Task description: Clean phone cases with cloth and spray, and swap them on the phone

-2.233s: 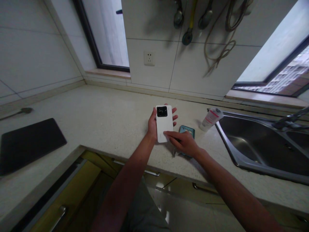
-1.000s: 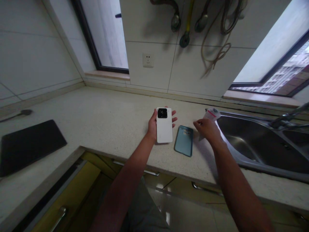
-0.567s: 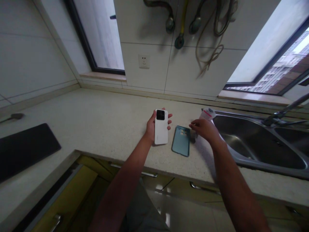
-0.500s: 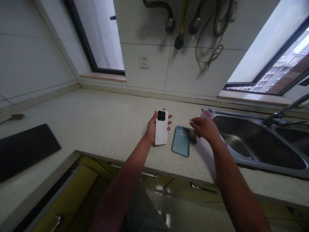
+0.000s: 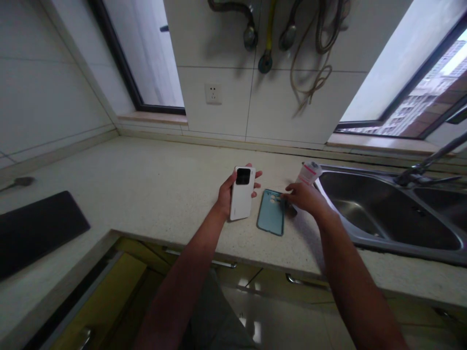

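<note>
My left hand (image 5: 223, 194) is closed around a white phone (image 5: 241, 197), held back-up above the counter with its black camera block at the far end. A teal phone case (image 5: 270, 219) lies flat on the counter just right of the phone. My right hand (image 5: 305, 199) hovers low at the case's far right corner. Its fingers are pressed together and their tips are on that corner. Just beyond my right hand, a white tube with a red label (image 5: 308, 172) lies by the sink rim.
A steel sink (image 5: 368, 214) with a faucet (image 5: 425, 170) fills the right side. A black mat (image 5: 36, 231) and a spoon (image 5: 18, 183) lie at the far left. Wall socket (image 5: 213, 93), hanging utensils and a cord are on the tiled wall. Yellow drawers sit under the counter edge.
My right hand left the phone, swung right toward the white tube, then came back left to the teal case's corner. The left hand tilted the phone slightly.
</note>
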Action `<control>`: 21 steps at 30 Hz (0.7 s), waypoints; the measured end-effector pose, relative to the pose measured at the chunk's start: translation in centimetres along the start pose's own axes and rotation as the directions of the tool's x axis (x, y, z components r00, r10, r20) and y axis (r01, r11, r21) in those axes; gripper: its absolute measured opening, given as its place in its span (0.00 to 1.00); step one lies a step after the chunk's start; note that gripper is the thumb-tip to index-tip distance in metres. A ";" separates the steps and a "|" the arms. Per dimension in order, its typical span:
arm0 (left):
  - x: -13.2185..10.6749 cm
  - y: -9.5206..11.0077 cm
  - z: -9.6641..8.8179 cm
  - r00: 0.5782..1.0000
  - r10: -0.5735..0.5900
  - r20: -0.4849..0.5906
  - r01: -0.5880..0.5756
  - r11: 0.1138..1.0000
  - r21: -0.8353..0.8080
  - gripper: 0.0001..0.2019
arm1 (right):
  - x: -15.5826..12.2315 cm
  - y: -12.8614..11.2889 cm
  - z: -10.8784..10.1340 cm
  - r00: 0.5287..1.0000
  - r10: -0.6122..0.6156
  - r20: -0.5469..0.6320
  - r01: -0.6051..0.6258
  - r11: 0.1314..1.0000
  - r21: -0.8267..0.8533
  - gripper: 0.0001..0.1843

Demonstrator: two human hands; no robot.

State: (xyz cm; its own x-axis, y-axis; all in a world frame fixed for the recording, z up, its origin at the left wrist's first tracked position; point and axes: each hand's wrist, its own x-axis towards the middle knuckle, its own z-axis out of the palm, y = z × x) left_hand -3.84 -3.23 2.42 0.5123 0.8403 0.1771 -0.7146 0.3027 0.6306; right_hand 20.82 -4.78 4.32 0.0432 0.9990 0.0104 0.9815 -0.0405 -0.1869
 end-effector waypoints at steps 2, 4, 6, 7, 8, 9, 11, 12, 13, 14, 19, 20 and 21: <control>-0.1 0.0 0.0 0.999 -0.008 0.038 0.008 1.000 0.004 0.30 | -0.1 0.2 -0.2 0.999 0.024 0.043 -0.022 0.999 -0.046 0.16; -0.3 0.0 0.0 0.997 -0.017 0.078 0.016 1.000 0.012 0.30 | -0.2 0.3 -0.5 0.993 0.063 0.103 -0.056 0.996 -0.071 0.14; -0.5 -0.1 0.1 0.994 -0.038 0.102 0.035 0.999 0.026 0.31 | -0.3 0.3 -0.7 0.986 0.089 0.141 -0.080 0.994 -0.068 0.14; -0.5 -0.1 0.2 0.993 -0.051 0.105 0.047 0.998 0.036 0.31 | -0.3 0.2 -0.8 0.984 0.091 0.151 -0.083 0.995 -0.060 0.14; -0.6 -0.1 0.3 0.992 -0.064 0.105 0.059 0.997 0.045 0.32 | -0.4 0.1 -0.9 0.983 0.087 0.162 -0.080 0.996 -0.051 0.15; -0.7 -0.1 0.3 0.992 -0.075 0.104 0.070 0.996 0.051 0.32 | -0.4 0.0 -0.9 0.981 0.082 0.178 -0.076 0.996 -0.039 0.16; -0.8 -0.1 0.4 0.990 -0.091 0.109 0.086 0.995 0.051 0.33 | -0.4 -0.3 -0.9 0.974 0.067 0.217 -0.066 0.998 -0.011 0.18; -0.9 -0.1 0.5 0.989 -0.093 0.113 0.088 0.995 0.047 0.33 | -0.3 -0.4 -0.8 0.971 0.056 0.231 -0.059 0.998 0.007 0.18; -0.9 -0.1 0.5 0.989 -0.090 0.115 0.086 0.995 0.042 0.33 | -0.3 -0.6 -0.7 0.970 0.045 0.240 -0.051 0.998 0.021 0.18; -0.9 -0.1 0.5 0.990 -0.087 0.115 0.083 0.996 0.037 0.33 | -0.2 -0.7 -0.6 0.970 0.032 0.242 -0.041 0.999 0.031 0.18; -0.6 0.1 0.5 0.996 -0.070 0.058 0.069 0.997 0.016 0.30 | 0.0 -1.3 0.2 0.969 0.042 0.242 -0.068 0.993 0.100 0.13; -0.4 0.1 0.5 0.997 -0.065 0.037 0.065 0.998 0.011 0.29 | 0.0 -1.4 0.4 0.970 0.051 0.239 -0.083 0.988 0.127 0.12; -0.3 0.1 0.5 0.998 -0.061 0.013 0.061 0.998 0.006 0.27 | 0.0 -1.5 0.5 0.971 0.057 0.231 -0.096 0.983 0.159 0.12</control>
State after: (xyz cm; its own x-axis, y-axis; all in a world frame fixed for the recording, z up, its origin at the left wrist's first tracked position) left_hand -3.88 -3.67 2.80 0.5612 0.8143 0.1480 -0.6790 0.3507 0.6450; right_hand 19.27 -4.67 4.07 0.0550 0.9723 -0.2270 0.9306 -0.1323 -0.3412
